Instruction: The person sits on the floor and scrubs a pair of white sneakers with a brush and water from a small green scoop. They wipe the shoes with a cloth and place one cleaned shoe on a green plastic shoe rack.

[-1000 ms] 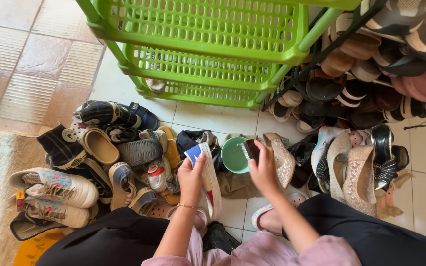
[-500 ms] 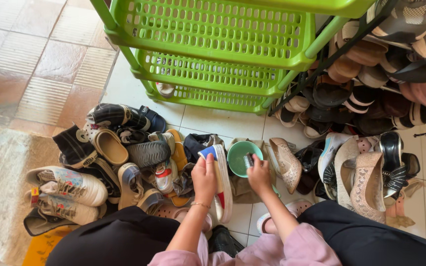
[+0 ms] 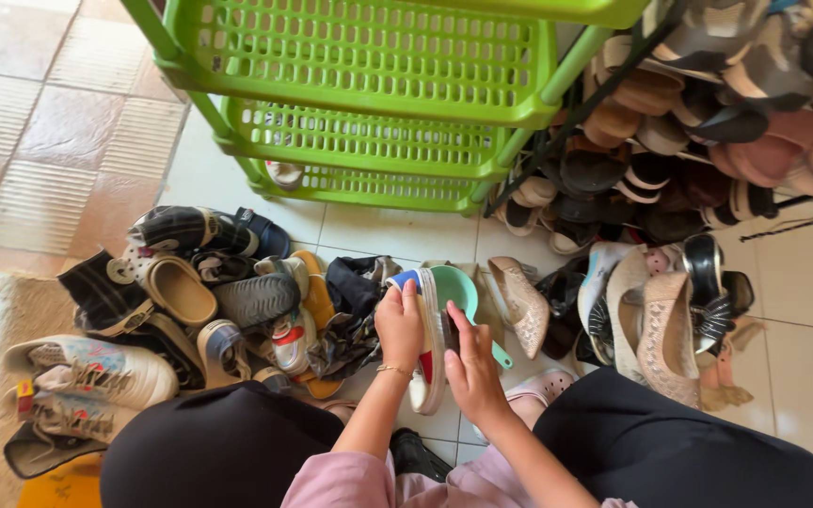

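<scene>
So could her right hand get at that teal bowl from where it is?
Probably yes. The right hand sits just below the teal bowl, beside the white shoe held in the left hand, and nothing lies between.

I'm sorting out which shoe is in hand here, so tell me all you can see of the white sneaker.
The white sneaker is a low shoe with a blue toe end and a red patch lower on its side. It is held on edge, toe pointing away. The left hand grips it from the left; the right hand is against its right side. It hangs above the tiled floor, beside a green scoop.
</scene>
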